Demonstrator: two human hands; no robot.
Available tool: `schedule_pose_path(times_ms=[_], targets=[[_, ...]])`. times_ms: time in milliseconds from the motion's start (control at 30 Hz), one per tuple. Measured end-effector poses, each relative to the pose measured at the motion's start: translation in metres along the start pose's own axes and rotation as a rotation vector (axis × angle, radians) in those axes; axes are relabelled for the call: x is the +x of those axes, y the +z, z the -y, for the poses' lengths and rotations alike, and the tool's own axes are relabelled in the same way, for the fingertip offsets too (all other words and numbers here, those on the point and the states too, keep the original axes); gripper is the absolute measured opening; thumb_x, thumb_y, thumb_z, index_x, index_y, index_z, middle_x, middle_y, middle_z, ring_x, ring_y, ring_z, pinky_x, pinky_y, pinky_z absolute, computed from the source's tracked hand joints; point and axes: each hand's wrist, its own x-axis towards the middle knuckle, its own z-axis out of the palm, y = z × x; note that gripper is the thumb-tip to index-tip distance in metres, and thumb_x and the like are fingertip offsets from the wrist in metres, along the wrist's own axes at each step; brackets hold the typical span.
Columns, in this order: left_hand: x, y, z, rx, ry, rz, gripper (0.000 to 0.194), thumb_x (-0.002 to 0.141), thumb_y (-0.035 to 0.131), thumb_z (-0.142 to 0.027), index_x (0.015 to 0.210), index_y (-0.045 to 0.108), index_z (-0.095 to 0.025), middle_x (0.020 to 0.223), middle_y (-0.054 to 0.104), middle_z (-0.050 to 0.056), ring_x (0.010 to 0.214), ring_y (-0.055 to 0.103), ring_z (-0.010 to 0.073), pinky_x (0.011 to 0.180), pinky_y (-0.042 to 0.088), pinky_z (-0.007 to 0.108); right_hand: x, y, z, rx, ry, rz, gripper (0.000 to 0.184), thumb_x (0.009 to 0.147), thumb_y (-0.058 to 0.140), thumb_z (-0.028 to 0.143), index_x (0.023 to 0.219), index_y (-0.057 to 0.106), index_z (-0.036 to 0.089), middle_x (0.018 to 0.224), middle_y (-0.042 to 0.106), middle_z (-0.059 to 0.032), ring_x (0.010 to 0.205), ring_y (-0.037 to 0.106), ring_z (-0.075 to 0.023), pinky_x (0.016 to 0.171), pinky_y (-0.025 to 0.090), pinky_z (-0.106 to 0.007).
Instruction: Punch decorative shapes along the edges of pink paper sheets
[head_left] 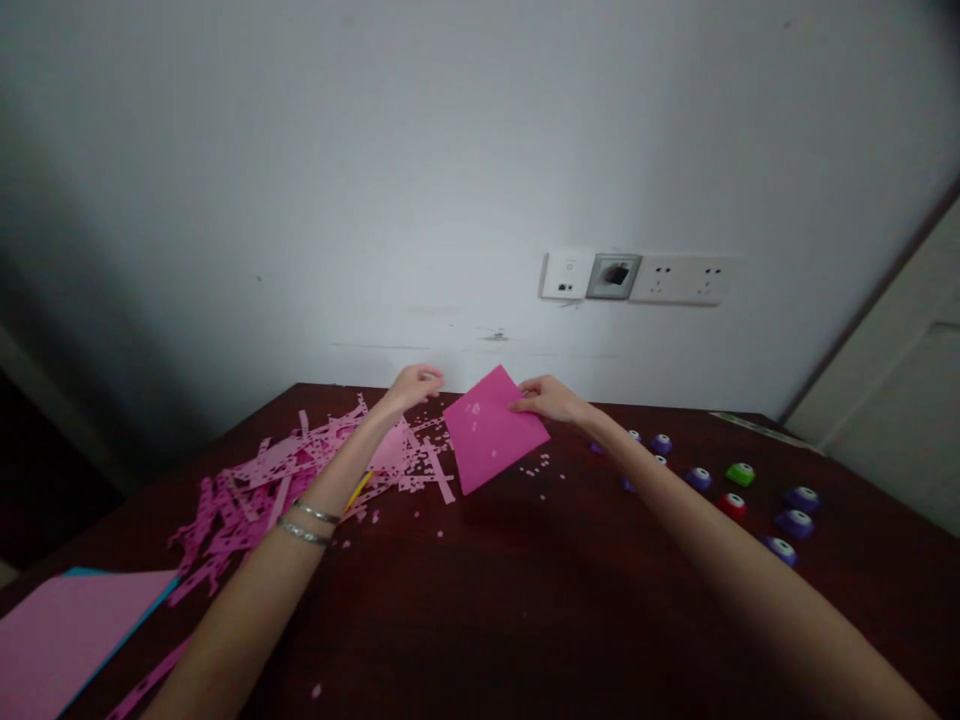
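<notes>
My right hand (553,398) pinches the right edge of a bright pink sheet of paper (491,430), tilted up off the dark table. A few small pale paper bits lie on the sheet. To its left, my left hand (417,386) is raised with bent fingers, apart from the sheet and with nothing visible in it. Below that hand spreads a heap of pink punched paper strips (281,480). Tiny punched-out paper pieces (536,465) are scattered beside and under the sheet. A yellow pencil-like stick (358,490) shows partly behind my left forearm.
Several small craft punches, purple (795,522), green (741,474) and red (732,505), stand on the table (465,620) at the right. Pink and blue paper sheets (82,625) lie at the front left. The wall behind carries sockets (675,279), one with a plug.
</notes>
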Motion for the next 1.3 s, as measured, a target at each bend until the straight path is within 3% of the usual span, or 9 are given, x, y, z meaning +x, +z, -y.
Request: schedule_pose_path(times_ms=[100,267,367,467,533,700,833,1033,1300], targets=[[-0.002,-0.029,-0.009,-0.105,0.075,-0.335,0.026,0.068,0.052,-0.023,0.092,0.056,-0.014,0.076,0.059,0.004,0.067,0.057,0.0121,0.056,0.041,0.022,0.023,0.006,0.034,-0.268,-0.133,-0.141,0.016,0.062,0.055,0.015,0.070,0.067,0.008,0.053,0.054,-0.0012,0.049,0.046,-0.0094,0.045,0.031,-0.021],[-0.009,-0.054,-0.018,-0.180,0.209,-0.613,0.021,0.067,0.048,-0.019,0.086,0.056,-0.014,0.077,0.057,0.004,0.069,0.055,0.0121,0.056,0.042,0.021,0.041,0.018,0.059,-0.450,-0.246,-0.222,0.016,0.058,0.050,0.011,0.061,0.065,0.008,0.050,0.052,-0.0022,0.051,0.047,-0.0107,0.047,0.029,-0.022],[-0.014,-0.050,-0.024,-0.156,0.323,-0.740,0.016,0.069,0.045,-0.018,0.082,0.054,-0.015,0.077,0.055,0.003,0.072,0.053,0.0126,0.060,0.042,0.023,0.041,0.017,0.060,-0.474,-0.268,-0.253,0.017,0.058,0.049,0.009,0.061,0.065,0.008,0.050,0.052,-0.0028,0.051,0.046,-0.0103,0.047,0.029,-0.022],[-0.030,-0.024,-0.032,-0.046,0.523,-0.774,0.011,0.073,0.042,-0.015,0.079,0.051,-0.017,0.080,0.054,0.004,0.079,0.051,0.0132,0.068,0.042,0.025,0.034,0.004,0.054,-0.462,-0.245,-0.324,0.015,0.061,0.050,0.012,0.063,0.065,0.009,0.051,0.053,-0.0032,0.051,0.047,-0.0107,0.047,0.030,-0.022],[-0.050,0.008,-0.036,0.086,0.672,-0.614,0.012,0.076,0.041,-0.014,0.078,0.052,-0.017,0.084,0.054,0.004,0.082,0.051,0.0138,0.072,0.042,0.027,0.025,-0.011,0.045,-0.427,-0.188,-0.378,0.015,0.064,0.052,0.017,0.066,0.066,0.010,0.052,0.055,-0.0034,0.051,0.049,-0.0117,0.047,0.032,-0.022],[-0.116,0.101,-0.021,0.537,0.976,0.415,0.030,0.085,0.037,-0.022,0.109,0.053,-0.015,0.116,0.053,0.010,0.110,0.046,0.0185,0.094,0.035,0.032,-0.021,-0.054,0.009,-0.087,-0.079,-0.413,0.021,0.071,0.055,0.022,0.085,0.064,0.010,0.076,0.066,-0.0089,0.063,0.059,-0.0160,0.052,0.043,-0.023],[-0.132,0.140,-0.002,0.645,0.916,0.794,0.067,0.085,0.031,-0.052,0.133,0.028,-0.006,0.141,0.026,0.017,0.130,0.020,0.0246,0.106,0.019,0.036,-0.075,-0.073,-0.022,0.221,0.114,-0.439,0.022,0.073,0.060,0.026,0.092,0.062,0.014,0.087,0.068,-0.0100,0.065,0.061,-0.0165,0.053,0.049,-0.024],[-0.087,0.139,0.012,0.640,0.811,0.857,0.063,0.088,0.015,-0.052,0.138,0.017,-0.014,0.145,0.016,0.007,0.133,0.011,0.0176,0.108,0.010,0.032,-0.141,-0.058,-0.056,0.510,0.304,-0.352,0.025,0.067,0.069,0.029,0.089,0.063,0.018,0.075,0.068,-0.0058,0.054,0.060,-0.0143,0.048,0.049,-0.023],[-0.001,0.101,0.060,0.915,0.384,0.345,0.061,0.088,0.023,-0.048,0.124,0.042,-0.002,0.138,0.030,0.021,0.129,0.023,0.0284,0.104,0.019,0.040,-0.178,0.001,-0.092,0.663,0.359,-0.104,0.035,0.066,0.069,0.038,0.089,0.061,0.014,0.083,0.068,-0.0085,0.067,0.065,-0.0187,0.062,0.051,-0.030]])
